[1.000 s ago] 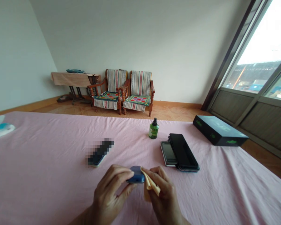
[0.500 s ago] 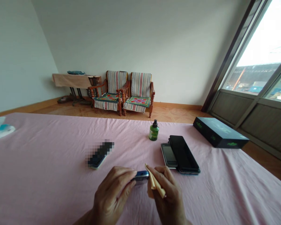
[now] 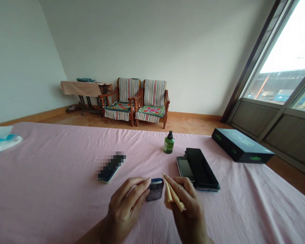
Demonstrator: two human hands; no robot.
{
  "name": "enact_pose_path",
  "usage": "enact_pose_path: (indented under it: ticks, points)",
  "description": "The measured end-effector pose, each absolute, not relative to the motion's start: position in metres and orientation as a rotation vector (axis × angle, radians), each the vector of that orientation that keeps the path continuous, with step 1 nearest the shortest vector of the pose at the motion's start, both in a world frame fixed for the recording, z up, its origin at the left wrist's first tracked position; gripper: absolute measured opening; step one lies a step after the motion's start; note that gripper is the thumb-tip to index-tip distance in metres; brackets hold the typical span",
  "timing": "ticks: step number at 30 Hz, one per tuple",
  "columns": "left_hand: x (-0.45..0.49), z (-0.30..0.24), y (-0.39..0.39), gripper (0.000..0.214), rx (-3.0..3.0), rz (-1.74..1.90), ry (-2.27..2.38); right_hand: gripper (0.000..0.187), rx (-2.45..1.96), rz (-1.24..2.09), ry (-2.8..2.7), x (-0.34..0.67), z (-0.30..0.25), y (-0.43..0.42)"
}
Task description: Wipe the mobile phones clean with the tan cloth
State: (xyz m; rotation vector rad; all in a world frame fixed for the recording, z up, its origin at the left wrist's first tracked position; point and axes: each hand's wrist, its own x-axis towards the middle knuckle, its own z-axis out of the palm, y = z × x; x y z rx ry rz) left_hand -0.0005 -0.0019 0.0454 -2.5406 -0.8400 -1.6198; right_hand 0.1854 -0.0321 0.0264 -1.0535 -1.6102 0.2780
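My left hand (image 3: 128,206) grips a small dark phone (image 3: 155,190) with a blue edge, by its left side. The phone is tilted up, and part of its front shows. In my right hand (image 3: 189,206) is a folded yellow cloth (image 3: 173,196), pinched between thumb and fingers close to the phone's right edge. Whether cloth and phone touch I cannot tell. Beyond my right hand lie a large black phone (image 3: 202,169) and a smaller grey phone (image 3: 185,167), partly overlapped. Another phone (image 3: 109,171), partly pixelated, rests to the left beyond my left hand.
A green bottle with a black top (image 3: 169,144) stands on the pink sheet (image 3: 53,189). At the right edge lies a black box (image 3: 241,145); a tissue pack (image 3: 5,140) is at far left. Two wooden chairs (image 3: 152,112) and a covered table (image 3: 81,88) stand behind.
The phone in my left hand has tipped so that more of its front shows. Both hands have shifted slightly right in view, and the whole view has shifted a little too.
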Motion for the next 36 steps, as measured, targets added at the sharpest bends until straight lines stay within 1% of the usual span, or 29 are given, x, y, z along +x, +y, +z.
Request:
enact_pose_path:
  ticks: [5, 9, 19, 27, 36]
  points:
    - [0.003, 0.046, -0.006, 0.035, -2.609, -1.640, -0.803, 0.055, -1.038, 0.102, -1.758, 0.189, 0.026, -0.034]
    - [0.001, 0.043, -0.006, 0.037, -2.631, -1.655, -0.737, 0.059, -1.015, -0.072, -1.837, 0.188, 0.025, -0.037]
    - [0.002, 0.044, -0.009, 0.036, -2.632, -1.689, -0.753, 0.049, -0.972, -0.269, -1.925, 0.177, 0.033, -0.038]
    - [-0.003, 0.039, -0.007, 0.041, -2.598, -1.602, -0.731, 0.053, -0.895, -0.326, -2.045, 0.190, 0.048, -0.038]
    - [-0.006, 0.042, -0.004, 0.040, -2.618, -1.588, -0.572, 0.047, -0.906, -0.273, -1.885, 0.183, 0.032, -0.034]
